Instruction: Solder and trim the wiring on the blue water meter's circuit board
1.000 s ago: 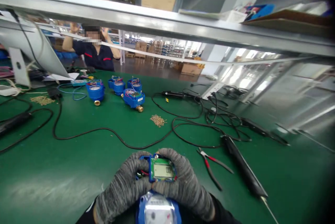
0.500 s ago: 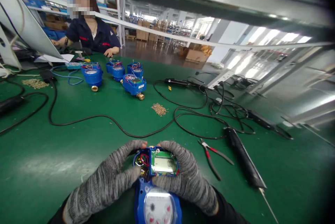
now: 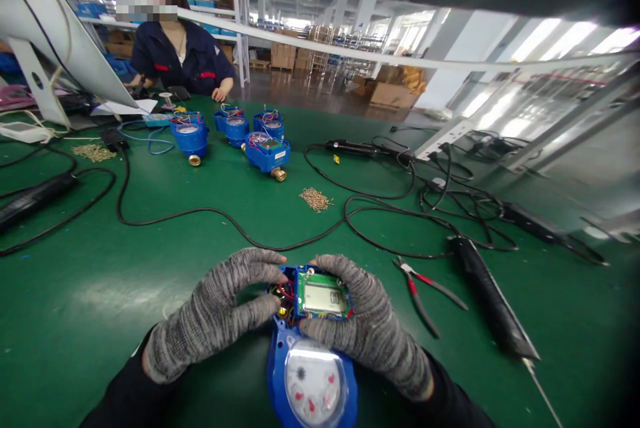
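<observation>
A blue water meter [image 3: 277, 381] with a clear dial cover [image 3: 316, 385] is in front of me, cut off by the lower edge. Its uncovered top box shows a green circuit board with a lit LCD display [image 3: 324, 298] and a compartment of red and other wires [image 3: 284, 293]. My right hand [image 3: 367, 321], in a grey knit glove, grips the box from the right, thumb below and fingers above. At the wire compartment, my gloved left hand [image 3: 220, 311] has its fingers apart, fingertips at the left edge; whether they touch wires is unclear.
Red-handled cutters [image 3: 420, 288] and a black electric screwdriver [image 3: 493, 301] lie to the right. A pile of small screws [image 3: 315, 199] and several blue meters [image 3: 267, 151] stand farther back. Black cables [image 3: 240, 236] cross the green table [image 3: 165, 261]. A co-worker [image 3: 183, 58] sits opposite.
My left hand has loosened from the box's left side, its fingers spreading at the wire compartment. My right hand keeps its grip. The whole view has shifted slightly.
</observation>
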`<move>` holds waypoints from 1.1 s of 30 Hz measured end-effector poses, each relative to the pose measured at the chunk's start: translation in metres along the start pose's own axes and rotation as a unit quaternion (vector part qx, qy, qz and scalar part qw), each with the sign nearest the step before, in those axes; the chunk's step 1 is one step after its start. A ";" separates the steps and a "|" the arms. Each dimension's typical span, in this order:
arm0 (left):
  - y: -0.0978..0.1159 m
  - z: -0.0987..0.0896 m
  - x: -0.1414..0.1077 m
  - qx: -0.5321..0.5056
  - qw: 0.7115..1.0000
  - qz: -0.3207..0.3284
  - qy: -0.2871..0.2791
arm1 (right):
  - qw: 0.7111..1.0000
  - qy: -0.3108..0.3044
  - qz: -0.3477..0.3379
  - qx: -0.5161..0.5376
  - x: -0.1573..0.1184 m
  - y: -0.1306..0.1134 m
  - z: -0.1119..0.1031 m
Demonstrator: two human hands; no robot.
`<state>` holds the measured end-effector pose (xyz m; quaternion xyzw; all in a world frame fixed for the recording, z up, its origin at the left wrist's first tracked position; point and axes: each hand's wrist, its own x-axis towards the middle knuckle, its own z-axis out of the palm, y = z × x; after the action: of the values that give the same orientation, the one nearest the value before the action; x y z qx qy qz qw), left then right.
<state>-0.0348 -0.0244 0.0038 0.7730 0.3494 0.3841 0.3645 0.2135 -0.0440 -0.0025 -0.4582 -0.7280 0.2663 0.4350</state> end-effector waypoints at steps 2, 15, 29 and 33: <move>-0.001 0.000 0.001 0.024 0.999 0.023 0.004 | 1.000 0.003 -0.003 -0.013 0.000 0.000 -0.001; 0.012 0.013 0.007 -0.066 0.996 -0.048 -0.039 | 0.997 0.000 -0.051 -0.054 0.003 -0.003 -0.001; 0.040 0.038 0.023 -0.190 0.958 -0.211 -0.049 | 0.996 -0.072 -0.013 0.044 0.000 -0.002 -0.005; 0.032 0.043 0.020 -0.158 0.970 -0.184 -0.012 | 0.993 -0.091 -0.015 0.076 0.000 -0.002 -0.006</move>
<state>0.0195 -0.0364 0.0180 0.6327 0.4159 0.3515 0.5507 0.2179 -0.0448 0.0022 -0.3869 -0.7489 0.3548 0.4044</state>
